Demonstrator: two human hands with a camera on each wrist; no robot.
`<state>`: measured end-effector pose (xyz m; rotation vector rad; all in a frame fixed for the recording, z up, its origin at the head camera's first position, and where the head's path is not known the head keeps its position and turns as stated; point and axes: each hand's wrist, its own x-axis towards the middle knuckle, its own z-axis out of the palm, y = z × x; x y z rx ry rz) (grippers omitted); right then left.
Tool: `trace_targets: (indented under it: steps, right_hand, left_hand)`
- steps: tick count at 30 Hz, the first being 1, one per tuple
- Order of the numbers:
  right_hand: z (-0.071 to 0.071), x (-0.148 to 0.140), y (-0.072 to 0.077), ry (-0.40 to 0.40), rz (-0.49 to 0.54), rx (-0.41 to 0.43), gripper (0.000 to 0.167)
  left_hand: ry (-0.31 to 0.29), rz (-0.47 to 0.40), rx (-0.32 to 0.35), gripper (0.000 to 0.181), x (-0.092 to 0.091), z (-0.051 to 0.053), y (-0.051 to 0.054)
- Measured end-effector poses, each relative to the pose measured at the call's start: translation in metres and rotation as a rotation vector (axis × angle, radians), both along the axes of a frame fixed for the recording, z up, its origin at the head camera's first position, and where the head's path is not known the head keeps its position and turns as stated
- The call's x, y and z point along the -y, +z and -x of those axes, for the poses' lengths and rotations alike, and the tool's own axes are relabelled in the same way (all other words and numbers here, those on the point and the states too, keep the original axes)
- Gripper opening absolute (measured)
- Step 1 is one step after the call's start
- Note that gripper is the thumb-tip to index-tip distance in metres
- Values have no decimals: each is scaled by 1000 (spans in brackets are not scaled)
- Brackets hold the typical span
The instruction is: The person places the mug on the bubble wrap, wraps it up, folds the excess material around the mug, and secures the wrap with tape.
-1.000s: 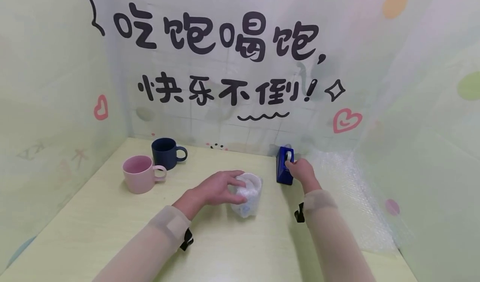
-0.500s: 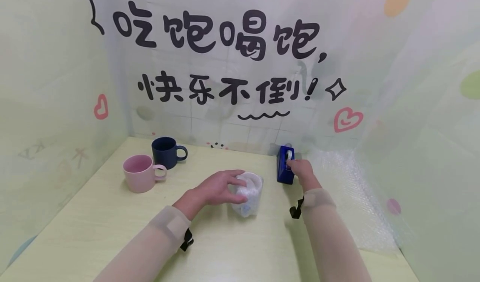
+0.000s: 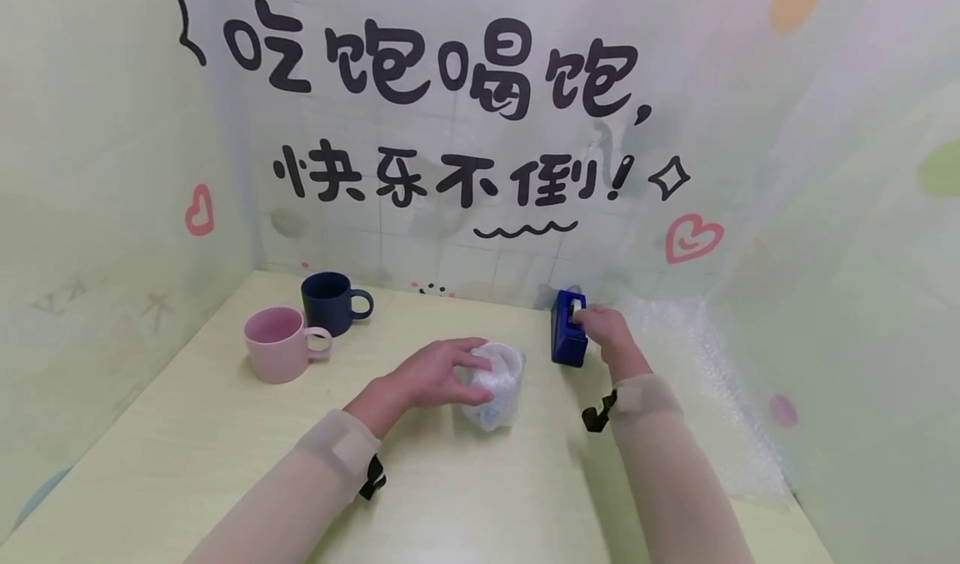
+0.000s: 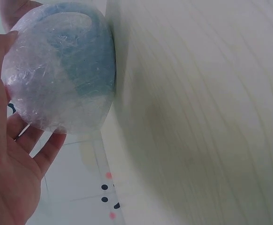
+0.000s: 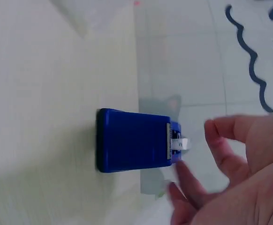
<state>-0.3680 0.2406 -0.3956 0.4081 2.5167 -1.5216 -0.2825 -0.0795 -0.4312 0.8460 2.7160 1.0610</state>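
Pale table [image 3: 435, 506]: the wrapped mug [image 3: 506, 385] sits mid-table, gripped by the left hand [image 3: 431, 376]. Far right, the right hand [image 3: 607, 329] has shifted slightly farther along the dispenser [image 3: 567, 352], so work seems centred on the tape [image 5: 181, 144]; whether it pinches any, I can't tell.

Head view's softly lit, table [image 3: 465, 531] a bit washed out at six o'clock; right wrist view's fingers [image 5: 189, 180] kinda blurred.
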Motion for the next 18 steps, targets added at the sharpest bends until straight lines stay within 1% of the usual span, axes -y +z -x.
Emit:
trace_targets:
  steps: [3, 5, 7, 9, 11, 14, 18]
  right_hand:
    - [-5, 4, 0, -98, 76, 34, 49]
    - [-11, 6, -4, -156, 154, 68, 38]
    - [-16, 8, -8, -186, 221, 98, 25]
    - [-19, 9, -12, -201, 259, 109, 20]
    - [-22, 11, -16, -214, 285, 100, 18]
    - [-25, 14, -23, -235, 305, 60, 24]
    - [-32, 17, -30, -231, 366, -2, 43]
  left_hand:
    - [2, -3, 0, 56, 1, 1, -1]
    - [-1, -2, -7, 56, 1, 1, -3]
    - [-3, -7, -11, 56, 1, 1, -4]
    - [-2, -9, -8, 57, 1, 0, -5]
    - [-1, -9, -3, 57, 1, 0, -6]
    - [1, -4, -5, 57, 1, 0, -7]
    - [3, 3, -18, 57, 1, 1, -7]
